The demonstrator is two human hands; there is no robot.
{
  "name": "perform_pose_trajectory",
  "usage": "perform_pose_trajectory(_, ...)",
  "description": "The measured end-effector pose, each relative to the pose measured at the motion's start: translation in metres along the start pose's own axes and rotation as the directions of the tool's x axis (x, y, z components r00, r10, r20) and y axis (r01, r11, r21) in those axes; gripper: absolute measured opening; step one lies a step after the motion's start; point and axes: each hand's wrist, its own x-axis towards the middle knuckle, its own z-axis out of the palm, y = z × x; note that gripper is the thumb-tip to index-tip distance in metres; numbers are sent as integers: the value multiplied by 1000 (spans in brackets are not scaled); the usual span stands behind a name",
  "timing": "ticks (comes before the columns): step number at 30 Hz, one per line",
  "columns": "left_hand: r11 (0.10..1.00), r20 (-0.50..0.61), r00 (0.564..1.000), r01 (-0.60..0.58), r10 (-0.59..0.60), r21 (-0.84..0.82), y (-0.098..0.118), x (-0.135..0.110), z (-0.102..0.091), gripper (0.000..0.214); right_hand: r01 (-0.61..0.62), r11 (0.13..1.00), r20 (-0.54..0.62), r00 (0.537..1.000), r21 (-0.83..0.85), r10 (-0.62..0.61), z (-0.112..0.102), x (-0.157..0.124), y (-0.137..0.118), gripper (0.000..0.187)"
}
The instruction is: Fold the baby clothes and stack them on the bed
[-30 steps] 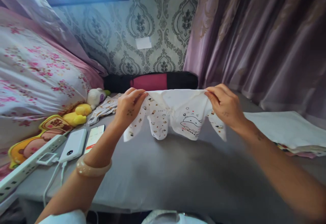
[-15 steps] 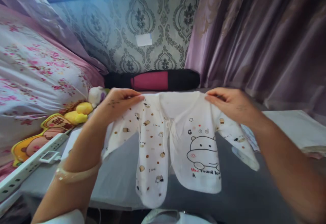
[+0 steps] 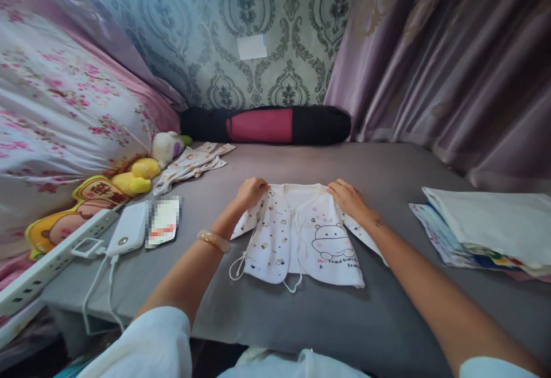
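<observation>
A small white baby shirt [image 3: 301, 234] with a cartoon animal print and tie strings lies flat on the grey bed sheet [image 3: 301, 315], front side up. My left hand [image 3: 251, 190] rests on its left shoulder, fingers curled on the cloth. My right hand [image 3: 348, 197] sits on the right shoulder, fingers also bent onto the fabric. A pale bangle [image 3: 214, 240] is on my left wrist.
Another small printed garment [image 3: 193, 163] lies at the back left near plush toys [image 3: 148, 166]. A power bank [image 3: 128, 234], a phone [image 3: 163, 229] and a power strip [image 3: 51, 263] are at the left. Folded cloths [image 3: 486, 229] are stacked at the right. A black-and-red bolster [image 3: 267, 124] lies against the wall.
The shirt, held up in the air by its shoulders before, has come down and now lies spread flat on the sheet with both hands still at its shoulders.
</observation>
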Motion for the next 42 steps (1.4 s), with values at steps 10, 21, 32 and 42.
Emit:
perform_pose_trajectory(10,995,50,995,79,-83,65,-6,39,11,32,0,997,86,996,-82,7,14,43,8,35)
perform_pose_trajectory(21,989,45,992,113,-118,94,-7,89,13,31,3,990,133,991,-142,16,21,90,22,37)
perform_pose_trajectory(32,967,27,976,218,-216,-132,-27,94,19,31,-150,980,158,979,130,129,20,84,40,36)
perform_pose_trajectory(42,785,318,910,396,-266,-475,-62,12,-23,57,-492,686,450,854,535,261,-12,13,103,47)
